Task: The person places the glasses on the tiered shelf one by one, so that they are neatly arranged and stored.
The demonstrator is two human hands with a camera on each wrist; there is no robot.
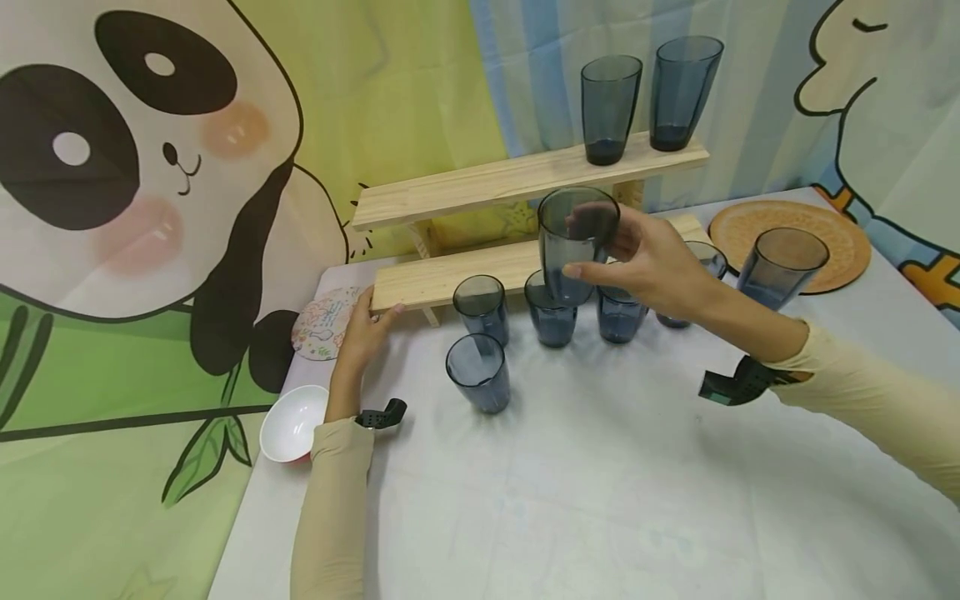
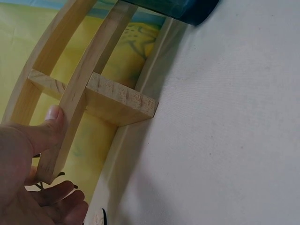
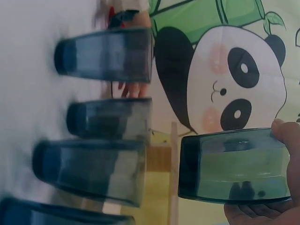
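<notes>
A two-tier wooden shelf (image 1: 465, 190) stands at the back of the white table. My left hand (image 1: 365, 332) grips the left end of its lower board; in the left wrist view the thumb (image 2: 54, 117) lies on the board and the other fingers are below. In the air before the shelf, my right hand (image 1: 648, 258) holds a blue-grey glass tumbler (image 1: 566, 242) near its rim, upright. Two tumblers (image 1: 611, 108) stand on the upper board's right end. Several more, including a front one (image 1: 480, 375), stand on the table before the shelf.
A white bowl (image 1: 291, 425) and a round floral mat (image 1: 326, 325) lie at the table's left edge. At the right, a tumbler (image 1: 780, 267) stands in front of a round orange-brown placemat (image 1: 787, 221). Printed curtains hang behind the table.
</notes>
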